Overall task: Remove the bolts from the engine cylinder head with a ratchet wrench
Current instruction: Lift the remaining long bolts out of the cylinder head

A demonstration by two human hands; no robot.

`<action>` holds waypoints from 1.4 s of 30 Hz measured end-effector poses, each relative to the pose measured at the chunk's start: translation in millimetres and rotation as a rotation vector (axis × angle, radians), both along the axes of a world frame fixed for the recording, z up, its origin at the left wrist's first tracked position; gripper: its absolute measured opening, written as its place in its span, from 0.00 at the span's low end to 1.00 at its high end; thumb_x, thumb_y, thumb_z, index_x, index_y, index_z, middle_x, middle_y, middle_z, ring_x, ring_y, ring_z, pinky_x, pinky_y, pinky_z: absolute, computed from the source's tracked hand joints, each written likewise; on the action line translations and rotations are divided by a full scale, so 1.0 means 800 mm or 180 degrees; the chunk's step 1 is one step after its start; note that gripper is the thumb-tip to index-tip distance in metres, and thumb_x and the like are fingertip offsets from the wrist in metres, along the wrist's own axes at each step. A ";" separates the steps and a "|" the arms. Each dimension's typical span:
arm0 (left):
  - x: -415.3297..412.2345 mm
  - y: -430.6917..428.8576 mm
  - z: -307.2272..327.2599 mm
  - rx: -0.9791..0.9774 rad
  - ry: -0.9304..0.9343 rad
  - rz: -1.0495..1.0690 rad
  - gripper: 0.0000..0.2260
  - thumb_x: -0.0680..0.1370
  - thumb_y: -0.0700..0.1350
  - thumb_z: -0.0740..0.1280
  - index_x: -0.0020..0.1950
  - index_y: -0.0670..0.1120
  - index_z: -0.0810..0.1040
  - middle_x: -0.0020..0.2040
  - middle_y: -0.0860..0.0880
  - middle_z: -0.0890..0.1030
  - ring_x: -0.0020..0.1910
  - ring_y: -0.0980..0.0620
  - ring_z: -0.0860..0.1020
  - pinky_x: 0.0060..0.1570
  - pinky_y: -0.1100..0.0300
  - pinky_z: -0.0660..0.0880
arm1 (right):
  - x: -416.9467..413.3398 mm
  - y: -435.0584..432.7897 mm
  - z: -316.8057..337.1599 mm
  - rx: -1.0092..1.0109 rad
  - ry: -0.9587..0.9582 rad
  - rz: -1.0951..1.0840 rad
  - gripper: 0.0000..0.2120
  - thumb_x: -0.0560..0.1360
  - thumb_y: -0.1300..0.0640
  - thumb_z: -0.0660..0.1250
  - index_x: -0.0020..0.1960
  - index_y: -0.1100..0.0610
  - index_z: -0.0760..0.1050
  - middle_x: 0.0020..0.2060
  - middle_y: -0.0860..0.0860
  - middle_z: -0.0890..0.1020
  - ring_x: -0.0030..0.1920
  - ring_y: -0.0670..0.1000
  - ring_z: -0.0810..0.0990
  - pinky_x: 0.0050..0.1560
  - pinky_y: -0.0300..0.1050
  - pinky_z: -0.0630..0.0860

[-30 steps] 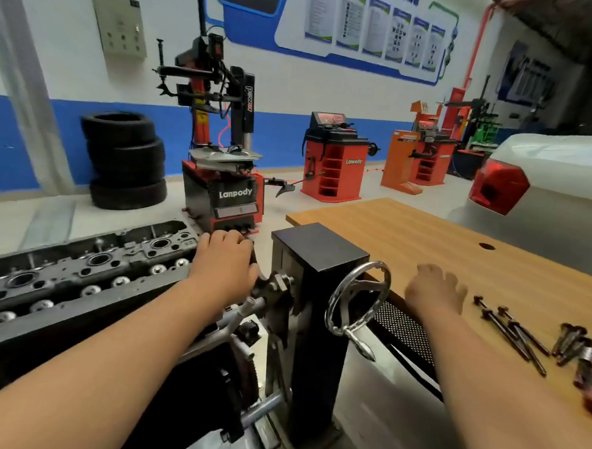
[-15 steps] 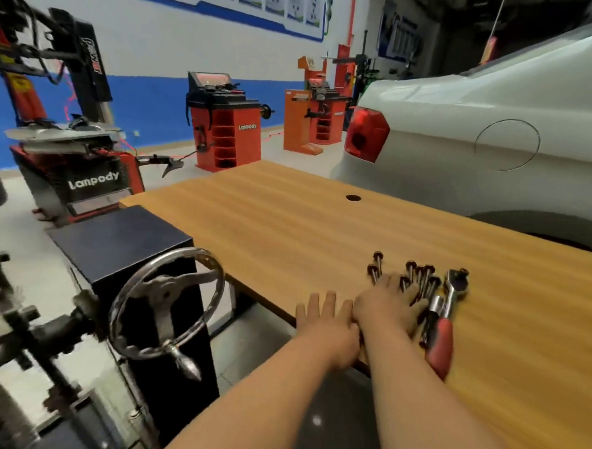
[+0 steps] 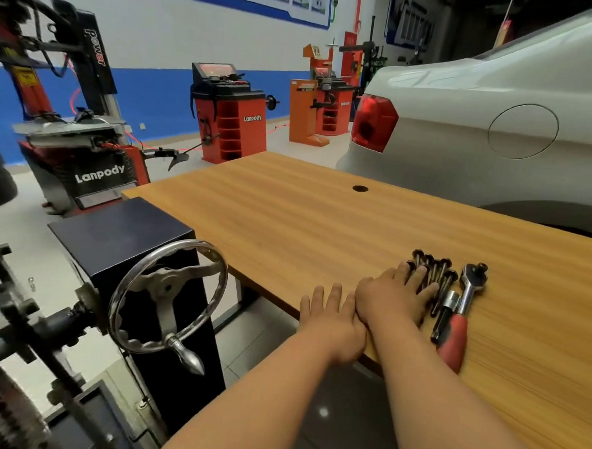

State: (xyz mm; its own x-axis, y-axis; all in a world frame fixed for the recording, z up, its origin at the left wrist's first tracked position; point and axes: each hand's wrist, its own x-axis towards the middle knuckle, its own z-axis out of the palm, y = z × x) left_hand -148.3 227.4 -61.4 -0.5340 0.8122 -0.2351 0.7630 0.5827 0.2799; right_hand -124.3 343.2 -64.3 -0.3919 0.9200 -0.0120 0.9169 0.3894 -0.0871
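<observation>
Several dark bolts [image 3: 436, 269] lie side by side on the wooden table [image 3: 322, 219]. My right hand [image 3: 392, 298] lies flat on the table with straight fingers resting on the near ends of the bolts. My left hand [image 3: 330, 322] rests at the table's front edge, fingers straight, touching the right hand's wrist. A ratchet wrench [image 3: 461, 312] with a red handle and a socket extension lies just right of the bolts, untouched. The cylinder head is out of view.
The black engine stand post [image 3: 132, 250] with its chrome handwheel [image 3: 167, 296] stands left of the table. A white car [image 3: 481, 131] is parked behind the table. Red tyre machines [image 3: 228, 114] stand further back on the floor.
One second ago my left hand was on the engine stand by the cylinder head; the view has swung right and both hands have come to the bolts on the table. Since half a second ago, hardly any change.
</observation>
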 end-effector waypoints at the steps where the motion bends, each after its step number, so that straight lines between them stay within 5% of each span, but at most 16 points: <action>1: 0.002 -0.002 -0.001 0.0002 -0.0006 -0.0001 0.26 0.81 0.53 0.42 0.78 0.52 0.41 0.78 0.49 0.38 0.76 0.43 0.35 0.71 0.45 0.33 | 0.002 -0.002 -0.002 0.0118 -0.0007 0.0064 0.29 0.78 0.51 0.43 0.77 0.61 0.50 0.77 0.54 0.48 0.75 0.61 0.39 0.69 0.66 0.35; 5: 0.007 -0.008 0.002 0.0032 0.0020 -0.0024 0.26 0.81 0.53 0.43 0.78 0.51 0.41 0.78 0.48 0.38 0.76 0.43 0.35 0.71 0.45 0.33 | 0.006 -0.007 -0.004 0.0414 0.0009 0.0498 0.27 0.78 0.55 0.44 0.77 0.59 0.53 0.77 0.54 0.52 0.76 0.59 0.43 0.71 0.61 0.37; 14: 0.009 -0.011 0.002 0.0065 0.0050 -0.0088 0.26 0.81 0.53 0.43 0.78 0.50 0.41 0.79 0.48 0.39 0.76 0.44 0.36 0.72 0.46 0.34 | 0.005 -0.008 -0.004 0.0294 0.0133 0.0319 0.27 0.77 0.54 0.45 0.75 0.60 0.57 0.76 0.55 0.57 0.76 0.58 0.46 0.70 0.63 0.36; 20: -0.011 -0.063 0.028 -0.0127 0.0506 -0.0464 0.28 0.82 0.56 0.49 0.79 0.46 0.48 0.79 0.45 0.47 0.77 0.44 0.45 0.75 0.47 0.46 | 0.011 -0.031 0.011 0.0621 -0.0055 0.1012 0.25 0.78 0.60 0.46 0.75 0.55 0.59 0.75 0.50 0.60 0.76 0.54 0.49 0.72 0.61 0.37; 24: -0.037 -0.130 0.072 -0.0249 0.0955 -0.0389 0.26 0.81 0.52 0.54 0.77 0.43 0.56 0.78 0.42 0.55 0.76 0.42 0.52 0.73 0.46 0.54 | -0.008 -0.093 0.045 0.0098 0.0358 0.0866 0.24 0.74 0.61 0.53 0.70 0.53 0.67 0.68 0.51 0.71 0.69 0.54 0.64 0.72 0.56 0.53; 29: -0.060 -0.236 0.145 0.0233 0.1419 -0.0107 0.20 0.79 0.48 0.57 0.70 0.44 0.68 0.72 0.43 0.66 0.70 0.42 0.63 0.66 0.48 0.64 | -0.056 -0.209 0.114 -0.0301 0.1233 0.1455 0.19 0.75 0.59 0.57 0.65 0.55 0.72 0.62 0.55 0.77 0.61 0.57 0.74 0.60 0.50 0.70; 35: -0.119 -0.483 0.258 0.1164 0.1733 0.1309 0.17 0.78 0.46 0.58 0.65 0.48 0.75 0.63 0.45 0.74 0.62 0.42 0.70 0.58 0.48 0.71 | -0.160 -0.437 0.223 -0.0300 0.2214 0.3048 0.13 0.76 0.58 0.59 0.57 0.57 0.78 0.56 0.58 0.81 0.56 0.60 0.77 0.55 0.50 0.72; 39: -0.133 -0.694 0.284 0.0891 0.1713 0.2646 0.18 0.77 0.44 0.58 0.66 0.50 0.73 0.64 0.45 0.73 0.62 0.42 0.70 0.60 0.46 0.71 | -0.204 -0.590 0.251 0.0008 0.1518 0.4005 0.14 0.78 0.48 0.58 0.52 0.57 0.75 0.52 0.59 0.80 0.50 0.59 0.77 0.47 0.49 0.73; 42: -0.120 -0.837 0.275 0.0403 0.1443 0.3782 0.21 0.77 0.43 0.59 0.70 0.48 0.69 0.67 0.43 0.72 0.64 0.42 0.71 0.62 0.48 0.71 | -0.224 -0.641 0.244 -0.0099 0.1121 0.3989 0.19 0.79 0.44 0.55 0.54 0.60 0.73 0.55 0.62 0.78 0.52 0.61 0.76 0.48 0.49 0.71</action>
